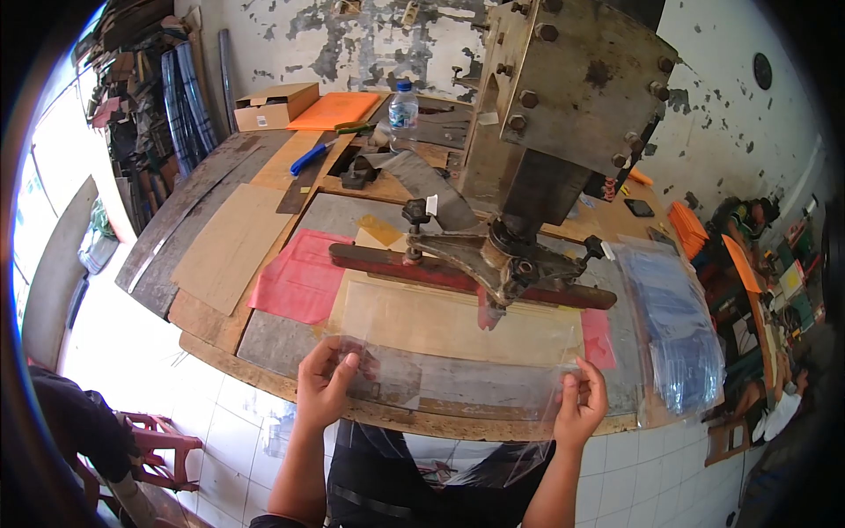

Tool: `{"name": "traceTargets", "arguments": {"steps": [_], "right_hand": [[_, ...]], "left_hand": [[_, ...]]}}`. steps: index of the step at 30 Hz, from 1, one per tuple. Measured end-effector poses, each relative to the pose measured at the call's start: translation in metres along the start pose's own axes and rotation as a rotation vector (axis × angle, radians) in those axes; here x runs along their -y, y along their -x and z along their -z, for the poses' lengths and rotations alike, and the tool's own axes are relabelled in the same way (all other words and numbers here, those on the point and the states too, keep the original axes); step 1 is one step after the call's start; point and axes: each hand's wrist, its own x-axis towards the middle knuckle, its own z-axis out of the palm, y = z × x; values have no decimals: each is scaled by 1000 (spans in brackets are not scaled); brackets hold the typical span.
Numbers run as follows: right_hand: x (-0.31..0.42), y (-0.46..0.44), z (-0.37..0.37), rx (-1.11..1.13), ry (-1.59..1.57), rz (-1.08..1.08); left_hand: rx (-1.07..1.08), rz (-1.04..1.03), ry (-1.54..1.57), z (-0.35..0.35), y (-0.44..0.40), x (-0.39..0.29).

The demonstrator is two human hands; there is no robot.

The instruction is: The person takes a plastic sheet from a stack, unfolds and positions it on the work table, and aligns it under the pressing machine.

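A clear plastic sheet [466, 387] is stretched between my two hands over the table's front edge. My left hand [327, 380] pinches its left side between thumb and fingers. At its right side my right hand [581, 400] holds it the same way. Behind the sheet a beige board [422, 321] lies on the grey plate, with red material [304, 277] sticking out at the left. Above the board is the long red-brown bar [458, 282] of a metal press [581, 79]. Whether the bar touches the board is unclear.
Stacked clear plastic pieces [673, 317] lie on the right. At the back are a cardboard box [277, 106], an orange sheet [333, 112], a bottle [403, 110] and a blue-handled tool [308, 158]. People are partly visible at the far left and right.
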Motion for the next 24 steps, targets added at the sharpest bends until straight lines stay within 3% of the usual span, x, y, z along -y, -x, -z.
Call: {"name": "traceTargets", "arguments": {"steps": [7,10,13,18,22,24], "right_hand": [[5,-1,-3,-33,-163,-19],[5,-2,2,2,-255,-81],[1,-5,9,71,-277,-98],[-16,-10,21,248,-420,-303],[2,-13,22,339,-488,-310],[9,-14,25,500,-560,-311]], "left_hand": [[1,-56,-5,-5,-4,-7],[17,133,-35,2,0,-8],[57,162,-32,0,-1,-7],[146,3,92,0,-3,4],[166,13,121,11,-1,7],[211,-17,143,17,-1,12]]}}
